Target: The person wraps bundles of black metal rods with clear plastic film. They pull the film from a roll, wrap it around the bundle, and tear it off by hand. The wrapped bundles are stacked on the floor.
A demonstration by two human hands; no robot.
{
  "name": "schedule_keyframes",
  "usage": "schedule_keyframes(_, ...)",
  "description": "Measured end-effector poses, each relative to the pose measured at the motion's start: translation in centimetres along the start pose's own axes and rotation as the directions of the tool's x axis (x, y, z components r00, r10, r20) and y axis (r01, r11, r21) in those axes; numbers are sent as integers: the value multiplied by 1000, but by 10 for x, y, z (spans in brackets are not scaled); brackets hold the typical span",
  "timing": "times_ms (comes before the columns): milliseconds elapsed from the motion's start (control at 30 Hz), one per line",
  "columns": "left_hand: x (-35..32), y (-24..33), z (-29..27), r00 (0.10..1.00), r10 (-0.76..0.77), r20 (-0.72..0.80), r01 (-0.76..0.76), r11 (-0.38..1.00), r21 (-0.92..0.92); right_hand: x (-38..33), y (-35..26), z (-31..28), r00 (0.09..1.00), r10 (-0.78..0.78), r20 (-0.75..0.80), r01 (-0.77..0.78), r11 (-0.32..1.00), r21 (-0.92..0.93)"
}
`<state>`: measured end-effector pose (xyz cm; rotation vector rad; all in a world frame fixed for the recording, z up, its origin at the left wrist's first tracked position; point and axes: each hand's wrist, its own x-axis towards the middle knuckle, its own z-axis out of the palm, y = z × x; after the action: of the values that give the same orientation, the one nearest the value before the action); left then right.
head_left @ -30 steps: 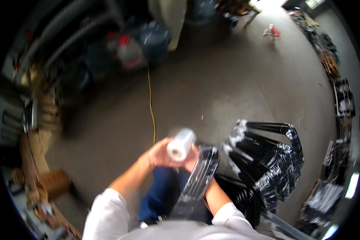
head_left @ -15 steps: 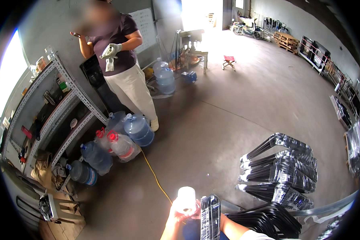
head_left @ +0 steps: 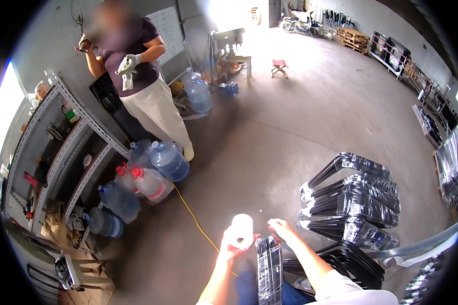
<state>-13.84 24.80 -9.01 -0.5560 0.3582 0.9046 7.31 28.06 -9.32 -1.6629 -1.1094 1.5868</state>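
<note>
The left hand (head_left: 235, 245) is closed around a white roll of stretch film (head_left: 242, 229), fingers wrapped about its lower part so the roll stands upright above the fist; the right hand (head_left: 281, 230) is open, fingers spread, just beside the roll and touching or nearly touching the top end of a black metal frame piece wrapped in clear film (head_left: 269, 269), which rises from the person's lap at the lower edge of the view. The roll looks light and firm on its core, easy to hold in one hand, though its film surface is likely slick and clingy, so a grip around the body or at the core ends seems safest. The frame piece looks stiff and heavier, slippery where the film covers it; holding near its upper end should steady it. A stack of similar wrapped frames (head_left: 351, 203) lies on the concrete floor (head_left: 269, 132) to the right.
</note>
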Motion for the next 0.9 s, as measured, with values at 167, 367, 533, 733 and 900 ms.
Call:
schedule_keyframes(167,5,-16,7,982,128,138,-139,987,75,17,-2,20,786,159,597,-308,939,155)
schedule_keyframes(367,6,-17,28,978,160,133,-186,958,216,3,-27,31,851,111,514,-228,959,170)
schedule_keyframes(533,26,-11,31,993,44,105,-78,939,336,5,-13,30,903,75,423,-221,927,305)
schedule_keyframes(733,54,3,48,997,-29,-78,72,773,631,-19,-34,18,981,135,142,-189,844,501)
schedule_keyframes(900,63,-43,105,960,-22,-280,244,563,790,-4,-108,-25,909,320,268,-367,918,149)
